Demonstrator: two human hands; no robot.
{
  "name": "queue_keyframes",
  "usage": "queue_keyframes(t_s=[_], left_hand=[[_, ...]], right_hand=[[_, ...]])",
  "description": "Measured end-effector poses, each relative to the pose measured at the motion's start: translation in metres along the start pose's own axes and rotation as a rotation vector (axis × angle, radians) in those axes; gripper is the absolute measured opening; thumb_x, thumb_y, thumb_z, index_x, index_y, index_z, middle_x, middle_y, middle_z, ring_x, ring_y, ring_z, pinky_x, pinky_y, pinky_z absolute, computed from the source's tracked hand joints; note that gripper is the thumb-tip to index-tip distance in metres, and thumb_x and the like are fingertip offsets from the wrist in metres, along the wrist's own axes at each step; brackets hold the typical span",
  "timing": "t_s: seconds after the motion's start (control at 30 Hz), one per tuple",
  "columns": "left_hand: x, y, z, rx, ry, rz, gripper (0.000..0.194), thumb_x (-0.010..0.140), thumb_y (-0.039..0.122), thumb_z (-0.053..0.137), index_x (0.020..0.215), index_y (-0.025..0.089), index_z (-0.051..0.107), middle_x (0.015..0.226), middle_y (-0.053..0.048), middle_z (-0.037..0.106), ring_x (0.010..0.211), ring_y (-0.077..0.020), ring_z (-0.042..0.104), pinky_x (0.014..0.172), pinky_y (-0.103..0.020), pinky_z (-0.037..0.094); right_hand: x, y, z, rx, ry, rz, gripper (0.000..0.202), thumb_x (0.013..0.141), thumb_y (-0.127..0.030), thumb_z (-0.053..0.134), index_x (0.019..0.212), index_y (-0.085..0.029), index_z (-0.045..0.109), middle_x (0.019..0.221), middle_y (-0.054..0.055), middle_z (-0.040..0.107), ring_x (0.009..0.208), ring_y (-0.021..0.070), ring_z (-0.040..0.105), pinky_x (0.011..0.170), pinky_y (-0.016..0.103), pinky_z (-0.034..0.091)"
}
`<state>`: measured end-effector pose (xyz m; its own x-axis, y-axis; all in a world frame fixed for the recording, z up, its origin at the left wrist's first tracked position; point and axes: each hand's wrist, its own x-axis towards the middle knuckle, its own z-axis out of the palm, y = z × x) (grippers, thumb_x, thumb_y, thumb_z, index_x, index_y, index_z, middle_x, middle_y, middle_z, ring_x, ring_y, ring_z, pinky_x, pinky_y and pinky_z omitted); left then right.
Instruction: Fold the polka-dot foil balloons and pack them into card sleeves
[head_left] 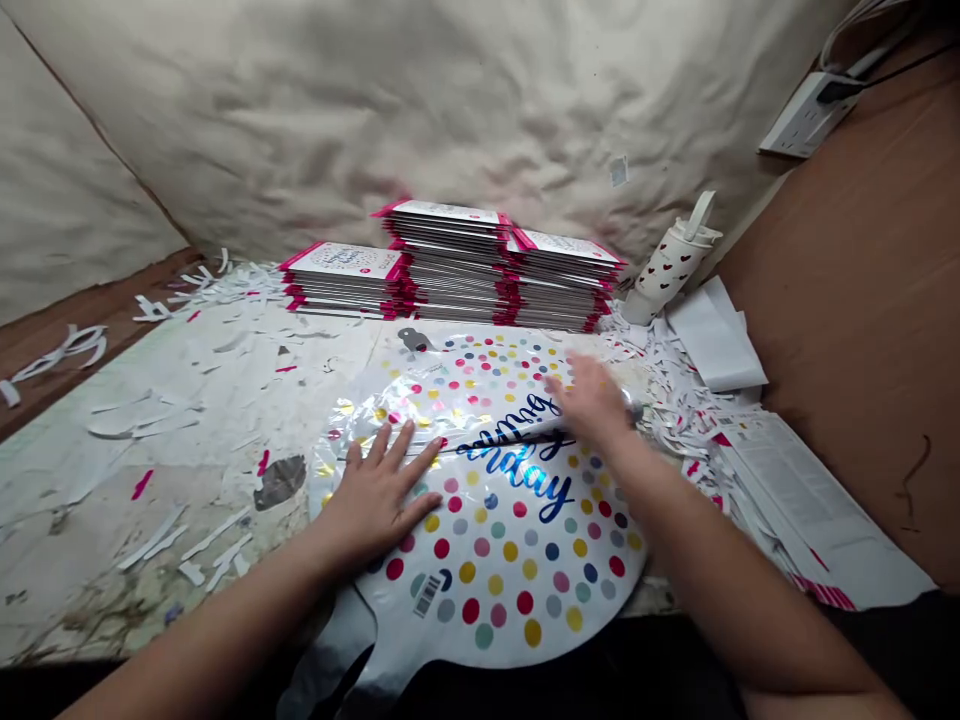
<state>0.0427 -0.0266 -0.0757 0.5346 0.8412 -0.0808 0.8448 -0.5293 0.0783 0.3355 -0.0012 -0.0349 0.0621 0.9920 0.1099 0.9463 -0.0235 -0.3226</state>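
A flat foil balloon [517, 570], white with coloured dots and blue "birthday" lettering, lies in front of me with its rounded edge and tail toward my body. A crease or fold runs across its middle and breaks up the lettering. My left hand [386, 495] rests on its left side, fingers spread flat. Over the right side of the lettering is my right hand [596, 405], slightly blurred, its fingers apart and touching or just above the foil. I make out nothing held in it. A barcode label [427, 595] shows near the balloon's lower left.
Stacks of pink-edged flat packets [450, 260] stand at the back. To their right is a tumbler with hearts [671, 265]. White paper strips [667, 400] pile up at right, near folded paper [716, 335] and a printed packet [810, 510]. A power strip [810, 115] hangs upper right.
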Motion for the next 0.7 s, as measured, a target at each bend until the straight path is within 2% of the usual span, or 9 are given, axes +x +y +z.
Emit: queue_keyframes(t_s=[0.07,0.13,0.2,0.3,0.37,0.47,0.53,0.6,0.7], left_hand=[[0.002,-0.001,0.0,0.008,-0.01,-0.013,0.062,0.083,0.062,0.032,0.139,0.038,0.021,0.149,-0.011,0.016,0.134,-0.0416,0.01,0.098,-0.064,0.016],[0.002,-0.003,-0.002,0.014,-0.019,-0.031,0.062,0.083,0.062,0.032,0.139,0.039,0.02,0.149,-0.011,0.016,0.134,-0.042,0.01,0.097,-0.064,0.016],[0.003,-0.004,-0.004,0.011,-0.038,-0.036,0.062,0.083,0.063,0.031,0.139,0.04,0.019,0.15,-0.01,0.015,0.134,-0.0414,0.009,0.097,-0.064,0.015],[0.007,0.003,-0.011,0.0,-0.076,-0.054,0.062,0.083,0.063,0.03,0.139,0.036,0.025,0.149,-0.01,0.017,0.134,-0.0411,0.01,0.098,-0.063,0.018],[0.016,0.018,-0.015,-0.005,-0.033,-0.059,0.065,0.084,0.062,0.029,0.139,0.028,0.029,0.149,-0.012,0.017,0.135,-0.0384,0.009,0.101,-0.059,0.018],[0.032,0.05,-0.017,-0.044,0.018,-0.018,0.074,0.084,0.063,0.027,0.142,0.017,0.022,0.149,-0.013,0.014,0.136,-0.0336,0.007,0.105,-0.052,0.017],[0.041,0.069,-0.014,-0.07,-0.036,0.014,0.079,0.081,0.066,0.028,0.142,0.017,0.021,0.149,-0.014,0.015,0.136,-0.0362,0.008,0.104,-0.055,0.017],[0.045,0.079,-0.008,-0.079,-0.073,0.03,0.08,0.078,0.069,0.031,0.141,0.02,0.025,0.148,-0.015,0.016,0.134,-0.0407,0.009,0.102,-0.06,0.015],[0.044,0.081,-0.002,-0.118,-0.056,0.048,0.081,0.077,0.071,0.03,0.142,0.023,0.024,0.149,-0.014,0.015,0.134,-0.0425,0.007,0.1,-0.063,0.011]], right_hand=[[-0.022,-0.034,0.018,0.012,-0.157,-0.244,0.069,0.082,-0.059,0.037,0.14,-0.022,0.027,0.146,0.005,0.03,0.132,0.0243,0.027,0.107,0.039,0.021],[-0.042,-0.037,0.03,0.002,-0.258,-0.326,0.071,0.076,-0.063,0.044,0.138,-0.032,0.03,0.145,-0.006,0.029,0.133,0.0203,0.026,0.11,0.034,0.018],[-0.058,-0.008,0.027,-0.058,-0.262,-0.199,0.07,0.08,-0.061,0.04,0.14,-0.026,0.029,0.146,0.0,0.029,0.133,0.0228,0.026,0.11,0.039,0.017],[-0.078,0.054,0.004,-0.214,-0.135,0.197,0.07,0.089,-0.05,0.025,0.138,-0.002,0.027,0.142,0.023,0.029,0.131,0.0364,0.025,0.104,0.059,0.016],[-0.09,0.075,-0.007,-0.271,-0.075,0.254,0.063,0.091,-0.043,0.022,0.137,-0.001,0.03,0.139,0.024,0.034,0.129,0.0365,0.028,0.102,0.059,0.019],[-0.1,0.062,-0.004,-0.199,-0.063,0.103,0.054,0.088,-0.049,0.034,0.135,-0.022,0.04,0.13,0.011,0.049,0.121,0.0292,0.04,0.101,0.045,0.031],[-0.096,0.046,0.006,-0.13,-0.043,0.102,0.056,0.082,-0.057,0.041,0.132,-0.029,0.043,0.123,0.011,0.052,0.115,0.0322,0.044,0.097,0.048,0.033],[-0.083,0.041,0.01,-0.067,0.018,0.202,0.062,0.081,-0.061,0.04,0.132,-0.026,0.043,0.119,0.016,0.053,0.112,0.0361,0.046,0.093,0.052,0.034],[-0.058,0.05,0.001,0.082,0.086,0.292,0.07,0.083,-0.058,0.037,0.138,-0.015,0.032,0.114,0.021,0.054,0.108,0.033,0.052,0.087,0.044,0.042]])
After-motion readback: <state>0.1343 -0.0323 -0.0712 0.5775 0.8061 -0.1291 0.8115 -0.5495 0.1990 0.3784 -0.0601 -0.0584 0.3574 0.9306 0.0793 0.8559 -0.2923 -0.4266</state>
